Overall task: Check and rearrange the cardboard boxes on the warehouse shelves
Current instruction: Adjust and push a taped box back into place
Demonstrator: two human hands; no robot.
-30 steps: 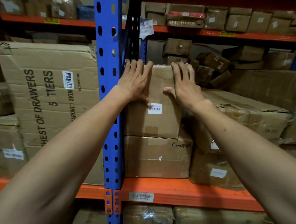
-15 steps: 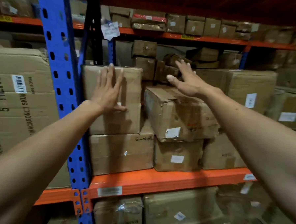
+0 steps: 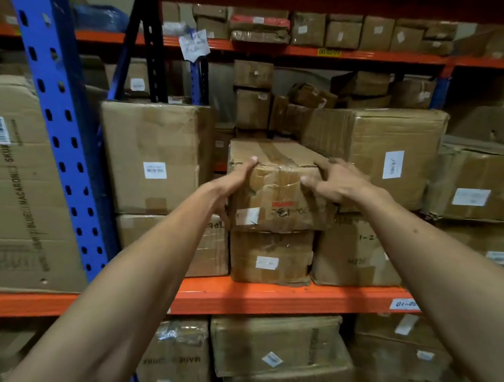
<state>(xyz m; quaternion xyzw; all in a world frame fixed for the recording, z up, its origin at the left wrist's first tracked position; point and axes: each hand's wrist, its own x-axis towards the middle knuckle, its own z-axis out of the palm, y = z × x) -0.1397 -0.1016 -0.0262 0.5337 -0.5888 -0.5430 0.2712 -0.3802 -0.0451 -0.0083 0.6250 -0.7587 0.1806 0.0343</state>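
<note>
A dented, taped cardboard box (image 3: 277, 192) sits on top of another box (image 3: 270, 256) in the middle of the orange shelf (image 3: 268, 297). My left hand (image 3: 233, 184) grips its left front edge, thumb on the top and fingers down the side. My right hand (image 3: 336, 180) is at the box's upper right corner with fingers spread, fingertips touching the top edge and thumb against the front face. A taller labelled box (image 3: 156, 156) stands to its left. A large box (image 3: 375, 150) stands to its right.
A blue perforated upright (image 3: 60, 140) rises left of the tall box, with a big printed carton (image 3: 20, 193) beyond it. Small boxes (image 3: 253, 94) are piled behind. More boxes fill the shelf below (image 3: 275, 344) and the one above (image 3: 343, 32).
Both hands left the tall left-hand box and moved right. The left hand now grips the middle taped box and the right hand has come down onto its corner. The view shifted right.
</note>
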